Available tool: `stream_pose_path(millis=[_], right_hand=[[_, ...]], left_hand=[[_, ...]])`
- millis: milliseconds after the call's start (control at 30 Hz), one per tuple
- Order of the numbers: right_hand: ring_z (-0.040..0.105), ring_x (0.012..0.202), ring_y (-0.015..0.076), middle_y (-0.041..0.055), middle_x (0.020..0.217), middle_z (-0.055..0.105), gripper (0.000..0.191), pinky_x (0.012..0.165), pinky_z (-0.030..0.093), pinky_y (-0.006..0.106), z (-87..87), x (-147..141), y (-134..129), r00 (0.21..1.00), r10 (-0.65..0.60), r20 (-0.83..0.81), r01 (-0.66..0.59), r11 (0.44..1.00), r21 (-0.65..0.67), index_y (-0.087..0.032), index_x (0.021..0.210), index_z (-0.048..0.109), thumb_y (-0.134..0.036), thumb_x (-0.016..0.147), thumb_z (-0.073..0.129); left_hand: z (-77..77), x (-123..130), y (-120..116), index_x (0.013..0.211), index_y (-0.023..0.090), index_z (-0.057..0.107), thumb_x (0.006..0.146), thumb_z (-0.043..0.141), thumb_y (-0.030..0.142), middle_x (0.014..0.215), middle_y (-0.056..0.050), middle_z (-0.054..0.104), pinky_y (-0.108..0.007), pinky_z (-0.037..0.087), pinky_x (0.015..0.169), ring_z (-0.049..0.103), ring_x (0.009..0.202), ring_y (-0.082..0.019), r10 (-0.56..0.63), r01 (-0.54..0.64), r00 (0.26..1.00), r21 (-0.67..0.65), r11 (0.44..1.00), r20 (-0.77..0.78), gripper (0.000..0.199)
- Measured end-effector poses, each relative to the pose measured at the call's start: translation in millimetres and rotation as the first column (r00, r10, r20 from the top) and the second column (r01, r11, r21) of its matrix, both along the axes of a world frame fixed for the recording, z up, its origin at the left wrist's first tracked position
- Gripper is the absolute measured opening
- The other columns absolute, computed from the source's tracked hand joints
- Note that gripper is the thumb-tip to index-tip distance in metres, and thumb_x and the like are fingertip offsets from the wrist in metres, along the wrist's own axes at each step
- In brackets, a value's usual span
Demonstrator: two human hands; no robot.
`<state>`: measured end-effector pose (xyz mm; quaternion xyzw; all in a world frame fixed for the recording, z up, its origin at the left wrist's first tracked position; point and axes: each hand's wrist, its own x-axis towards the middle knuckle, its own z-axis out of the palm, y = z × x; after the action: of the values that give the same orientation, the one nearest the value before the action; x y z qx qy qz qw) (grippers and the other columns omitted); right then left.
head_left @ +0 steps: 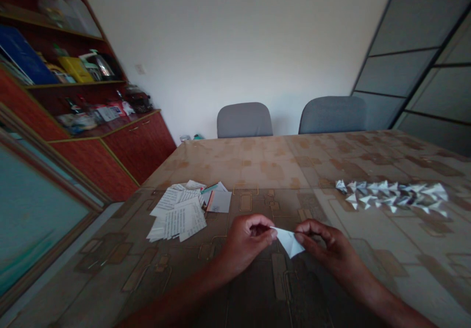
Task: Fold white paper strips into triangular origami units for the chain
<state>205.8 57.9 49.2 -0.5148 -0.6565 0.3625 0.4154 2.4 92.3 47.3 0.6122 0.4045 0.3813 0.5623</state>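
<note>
A small folded piece of white paper (289,242), roughly triangular with a point facing down, is held between my two hands above the table. My left hand (250,239) pinches its upper left corner between thumb and fingers. At its right corner, my right hand (324,242) grips it the same way. To the left lies a loose pile of printed paper pieces (184,217), with a grey and coloured card (220,202) at its right side. Far to the right, several folded paper pieces (392,195) stand in rows.
The patterned table (257,166) stretches out before me. Two grey chairs, a left one (245,120) and a right one (333,115), stand behind it against the wall. A reddish wooden cabinet (136,144) with filled shelves is on the left; sliding doors (405,72) are on the right.
</note>
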Motion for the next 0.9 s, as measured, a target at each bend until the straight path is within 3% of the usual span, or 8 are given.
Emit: stream_pose_path(millis=[200,500,900], right_hand=[[0.062,0.067,0.0176,0.0013,0.071,0.065,0.02,0.061,0.048,0.025,0.4,-2.6,-4.5,0.997,-0.046,0.056,0.04,0.994,0.1,-0.023,0.073,0.065,-0.036,0.086,0.057],[0.063,0.07,0.0178,0.0016,0.073,0.066,0.02,0.065,0.049,0.025,-0.8,-4.2,-6.2,0.997,-0.029,0.071,0.021,0.994,0.111,-0.022,0.076,0.066,-0.036,0.088,0.056],[0.063,0.072,0.0177,0.002,0.074,0.065,0.021,0.065,0.048,0.026,0.1,-5.6,-7.1,0.995,0.0,0.104,-0.014,0.991,0.131,-0.021,0.074,0.066,-0.032,0.089,0.055]], left_hand=[[-0.3,5.0,-2.9,0.073,0.013,0.066,0.076,0.067,0.039,0.064,-0.001,0.062,-0.022,0.041,0.058,0.055,0.06,-0.013,0.006,-0.005,0.999,-0.018,1.0,0.037,0.026],[3.6,6.3,-5.7,0.07,0.014,0.069,0.075,0.066,0.03,0.065,-0.002,0.065,-0.022,0.041,0.058,0.056,0.061,-0.013,0.082,-0.083,0.997,0.066,0.994,0.009,0.016],[2.9,6.9,-9.7,0.071,0.014,0.07,0.077,0.065,0.024,0.068,-0.003,0.067,-0.022,0.043,0.061,0.058,0.064,-0.014,0.084,-0.078,0.996,0.14,0.987,-0.036,0.013]])
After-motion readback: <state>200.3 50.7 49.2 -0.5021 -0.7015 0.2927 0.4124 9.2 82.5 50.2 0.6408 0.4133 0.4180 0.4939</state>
